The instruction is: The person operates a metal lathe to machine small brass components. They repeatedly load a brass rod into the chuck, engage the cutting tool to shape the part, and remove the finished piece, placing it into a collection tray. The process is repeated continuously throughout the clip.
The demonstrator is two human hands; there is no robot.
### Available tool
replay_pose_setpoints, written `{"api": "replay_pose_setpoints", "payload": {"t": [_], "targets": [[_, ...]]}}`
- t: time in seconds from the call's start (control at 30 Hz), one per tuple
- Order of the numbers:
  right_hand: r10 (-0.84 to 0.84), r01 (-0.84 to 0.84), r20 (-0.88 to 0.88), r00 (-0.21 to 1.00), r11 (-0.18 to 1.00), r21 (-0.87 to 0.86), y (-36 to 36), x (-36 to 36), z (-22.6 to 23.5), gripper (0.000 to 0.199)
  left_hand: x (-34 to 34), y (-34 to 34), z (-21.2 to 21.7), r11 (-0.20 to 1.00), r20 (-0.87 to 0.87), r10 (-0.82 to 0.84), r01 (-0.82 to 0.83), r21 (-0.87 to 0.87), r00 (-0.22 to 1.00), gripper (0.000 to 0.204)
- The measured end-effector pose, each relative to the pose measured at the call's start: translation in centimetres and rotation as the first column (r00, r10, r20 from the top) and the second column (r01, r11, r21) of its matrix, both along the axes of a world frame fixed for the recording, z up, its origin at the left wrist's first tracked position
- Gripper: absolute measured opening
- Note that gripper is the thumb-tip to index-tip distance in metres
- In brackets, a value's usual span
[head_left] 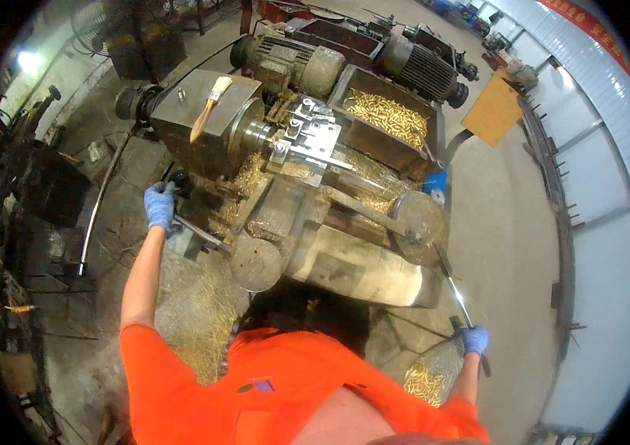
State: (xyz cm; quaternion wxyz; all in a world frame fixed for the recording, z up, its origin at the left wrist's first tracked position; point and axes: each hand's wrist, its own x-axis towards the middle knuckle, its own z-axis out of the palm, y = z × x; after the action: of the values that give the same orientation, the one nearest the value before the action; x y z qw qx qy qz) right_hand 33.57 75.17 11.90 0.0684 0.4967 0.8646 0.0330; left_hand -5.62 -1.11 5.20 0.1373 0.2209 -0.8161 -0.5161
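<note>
My left hand (160,206), in a blue glove, is closed at the end of a metal lever (202,232) that runs out from a round steel disc (257,265); its fingertips are partly hidden. Over on the right, my gloved right hand (474,340) grips a long shiny lever (457,293) attached to a larger disc (417,227). Between them stands a small metal lathe, its tool block (313,139) beside the round spindle (258,135). Brass-coloured chips (252,174) lie under the spindle.
A wooden-handled brush (210,110) rests on the headstock (207,137). Behind the tool block, a metal bin (341,100) holds many small brass parts (389,117). Two motors (422,68) sit farther back. More brass pieces (424,384) lie low, near my right forearm.
</note>
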Motion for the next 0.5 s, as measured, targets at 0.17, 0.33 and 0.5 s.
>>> {"api": "replay_pose_setpoints", "payload": {"t": [0.17, 0.33, 0.5], "targets": [[0.252, -0.213, -0.139, 0.958, 0.945, 0.248, -0.9, -3.4, -4.2, 0.037, -0.1, -0.1, 0.0, 0.995, -0.024, -0.068, 0.066, -0.073, 0.997, 0.019], [0.286, -0.289, 0.041, 0.957, 0.940, 0.182, 2.9, -10.9, -2.5, 0.035, 1.4, 0.3, 2.2, 0.998, 0.104, -0.029, 0.034, -0.048, 0.994, 0.019], [0.279, -0.285, 0.069, 0.958, 0.892, 0.351, 6.2, -17.2, -0.3, 0.037, 3.9, 2.3, 3.4, 0.986, -0.052, -0.153, 0.149, -0.075, 0.987, 0.018]]}}
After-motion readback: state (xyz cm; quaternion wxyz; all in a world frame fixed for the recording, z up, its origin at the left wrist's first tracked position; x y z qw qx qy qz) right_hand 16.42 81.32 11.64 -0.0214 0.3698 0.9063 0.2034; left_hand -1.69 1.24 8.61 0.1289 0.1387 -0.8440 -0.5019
